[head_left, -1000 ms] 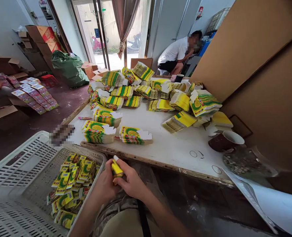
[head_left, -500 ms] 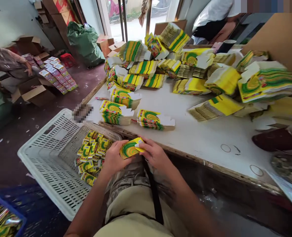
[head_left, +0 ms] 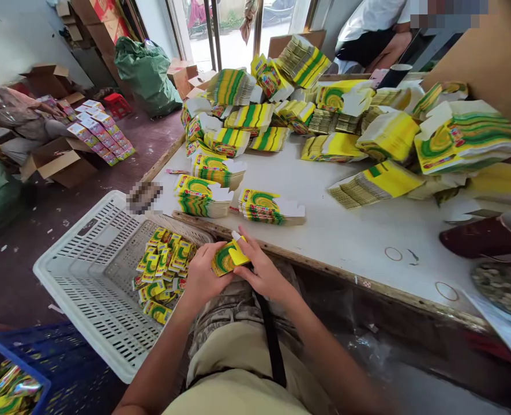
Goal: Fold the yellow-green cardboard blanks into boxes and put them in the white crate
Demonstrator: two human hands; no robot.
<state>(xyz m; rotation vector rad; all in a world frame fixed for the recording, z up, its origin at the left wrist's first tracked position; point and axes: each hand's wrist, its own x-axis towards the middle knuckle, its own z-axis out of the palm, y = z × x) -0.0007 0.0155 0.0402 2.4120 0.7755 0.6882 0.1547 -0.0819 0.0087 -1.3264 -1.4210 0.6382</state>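
Note:
A small yellow and green carton (head_left: 224, 259) is held over my lap between both hands. My left hand (head_left: 204, 275) wraps its left end. At the other end, the fingers of my right hand (head_left: 258, 265) press on the carton's yellow flap, which stands partly raised. To the left, filled cartons (head_left: 162, 259) lie heaped in a white plastic basket (head_left: 82, 276). Just beyond my hands, a stack of flat cartons (head_left: 268, 206) lies on the white table (head_left: 320, 230), with another stack (head_left: 203, 196) left of it.
Many bundles of flat cartons (head_left: 247, 118) cover the table's far side. A dark red mug (head_left: 480, 236) lies at the right. A blue crate (head_left: 43, 369) stands at lower left. One person (head_left: 17, 115) sits at far left; another (head_left: 374, 31) is beyond the table.
My right hand has shifted on the carton's right end, its fingers now straighter and over the flap. My left hand keeps its hold. The view has moved slightly.

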